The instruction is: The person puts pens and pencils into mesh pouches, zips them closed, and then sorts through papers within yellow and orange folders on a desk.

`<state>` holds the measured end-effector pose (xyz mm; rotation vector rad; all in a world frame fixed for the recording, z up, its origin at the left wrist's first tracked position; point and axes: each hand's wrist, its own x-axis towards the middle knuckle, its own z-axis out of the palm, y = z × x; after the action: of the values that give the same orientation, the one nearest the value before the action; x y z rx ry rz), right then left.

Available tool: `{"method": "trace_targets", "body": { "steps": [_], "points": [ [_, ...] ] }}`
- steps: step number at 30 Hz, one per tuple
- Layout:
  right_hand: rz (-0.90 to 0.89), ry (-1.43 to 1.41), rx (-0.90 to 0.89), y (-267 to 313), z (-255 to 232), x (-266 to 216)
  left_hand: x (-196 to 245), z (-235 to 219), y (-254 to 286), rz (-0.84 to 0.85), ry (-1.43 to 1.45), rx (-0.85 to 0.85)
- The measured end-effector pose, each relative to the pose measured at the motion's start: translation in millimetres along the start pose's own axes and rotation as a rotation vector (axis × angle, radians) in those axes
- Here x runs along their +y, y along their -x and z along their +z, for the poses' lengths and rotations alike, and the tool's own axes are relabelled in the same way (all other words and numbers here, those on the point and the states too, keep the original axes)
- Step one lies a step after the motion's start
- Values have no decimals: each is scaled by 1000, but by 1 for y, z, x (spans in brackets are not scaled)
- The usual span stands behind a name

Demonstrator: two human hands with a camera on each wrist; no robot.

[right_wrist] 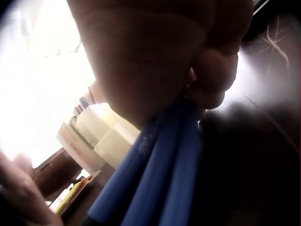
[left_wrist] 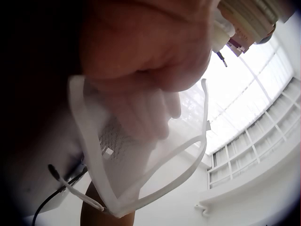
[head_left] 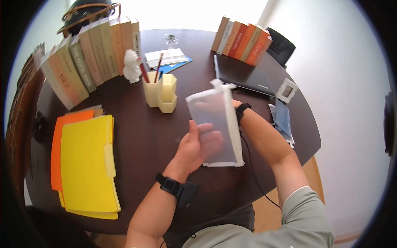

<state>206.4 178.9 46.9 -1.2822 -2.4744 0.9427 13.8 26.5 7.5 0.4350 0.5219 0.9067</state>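
Right grip (right_wrist: 162, 56) clasps blue rods (right_wrist: 154, 175); left grip (head_left: 198, 144) thumb-up.

Our left arm (head_left: 153, 206) rises from the near side and slants far and right, its hand (head_left: 199, 145) turned palm inward, thumb (head_left: 192, 130) upright and fingers (head_left: 211, 140) loosely extended rightward. We bend our right arm (head_left: 269, 140) at the elbow, the forearm reaching far and left from a short sleeve (head_left: 306, 217). Our right hand (head_left: 211, 106) lies farther than the left, apart from it, its fingers (right_wrist: 214, 70) curled in a grip.
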Motion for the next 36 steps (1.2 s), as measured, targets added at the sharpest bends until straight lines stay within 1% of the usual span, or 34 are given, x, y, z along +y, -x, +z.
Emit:
{"method": "trace_targets", "body": {
  "steps": [2, 3, 5, 7, 9, 11, 13, 15, 16, 19, 20, 23, 25, 26, 27, 28, 29, 31, 33, 34, 35, 36],
  "points": [
    [41, 6, 33, -2, 6, -1, 0, 2, 1, 15, 29, 43],
    [-85, -83, 133, -2, 13, 10, 0, 3, 2, 19, 41, 62],
    [-143, -9, 192, -11, 20, 32, -1, 5, 2, 49, 0, 107],
    [-113, -44, 275, -7, 23, 35, -5, 5, -1, 59, -3, 137],
    [-221, 27, 300, 2, 20, 17, -6, 0, -6, 76, 35, 172],
    [-280, 44, 349, 1, 22, 18, -11, -15, -13, 100, 51, 99],
    [-245, 58, 382, -12, 32, 31, -9, -21, -15, 114, 68, 5],
    [-210, 39, 434, -10, 34, 26, -6, -15, -12, 104, 82, -109],
    [-114, -8, 458, -2, 38, 26, -6, -10, -9, 117, 50, -71],
    [-87, 6, 483, 3, 39, 23, -5, 3, -2, 136, 72, 90],
    [-93, -1, 530, 3, 42, 23, -5, 4, -1, 147, 80, 150],
    [-77, -43, 640, 4, 49, 26, -6, -15, -5, 101, 121, 55],
    [-82, -27, 659, 2, 51, 31, -10, -29, -10, 101, 100, -27],
    [-73, -37, 657, 5, 50, 26, -8, -15, -2, 63, 82, 0],
    [-67, -45, 656, 8, 48, 22, -7, -5, 0, 70, 64, 79],
    [-69, -41, 682, 6, 49, 26, -2, 15, 10, 56, 11, 64],
    [-67, -37, 705, 3, 52, 29, 0, 20, 10, 41, 14, 61],
    [30, -137, 683, 4, 51, 25, 1, 16, 11, 7, 31, 30],
    [48, -150, 665, 7, 50, 23, 2, 15, 11, 5, 21, -30],
    [84, -211, 661, 9, 50, 21, 2, 14, 12, 3, 15, -62],
    [55, -225, 661, 9, 51, 23, 2, 12, 11, -3, 29, -78],
    [23, -310, 682, 5, 54, 31, 1, 8, 9, -9, 43, -96]
  ]
}}
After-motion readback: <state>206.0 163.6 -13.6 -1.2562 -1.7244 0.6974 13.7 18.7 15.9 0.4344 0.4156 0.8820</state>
